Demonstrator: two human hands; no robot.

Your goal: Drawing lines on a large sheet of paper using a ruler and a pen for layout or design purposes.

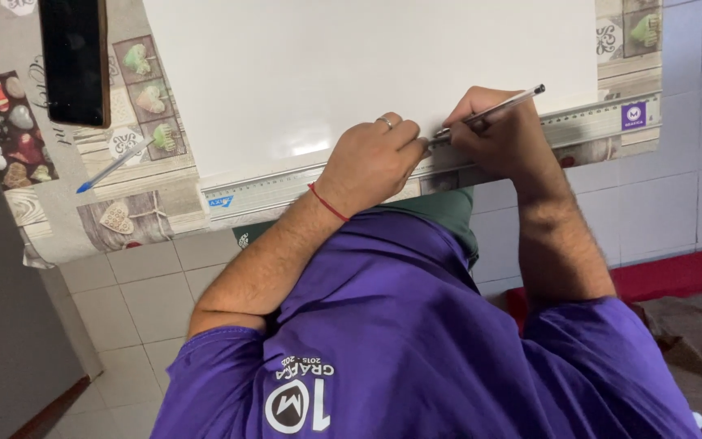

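Two hands are at work at the near edge of a big white sheet (367, 73), and there is just the one view, from the head camera, which looks down over a purple shirt (416, 349).

The right hand (501, 134) has its fingers closed around a slim silver pencil (493, 108). The pencil lies slanted, its back end up and to the right, its tip down at the edge of the long metal ruler (578, 126). The tip itself is tucked between the two hands, so I can't tell whether it touches the sheet.

The left hand (375, 158) presses down on the ruler, fingers curled and bunched, fingertips on the metal just beside the pencil tip. There's a ring (385, 122) on one finger and a thin red string (328, 203) around the wrist. The two hands are almost touching.

The ruler runs along the sheet's near edge, from the lower left up to the right, with a purple tag (633, 115) at its far end.

Off to the left, on the patterned tablecloth (132, 203) with its heart pictures, a blue pen (114, 166) lies on its own, well apart from the hands. Above it rests a dark phone (75, 61), near the sheet's left edge. Pale floor tiles (140, 301) show beneath the table edge.
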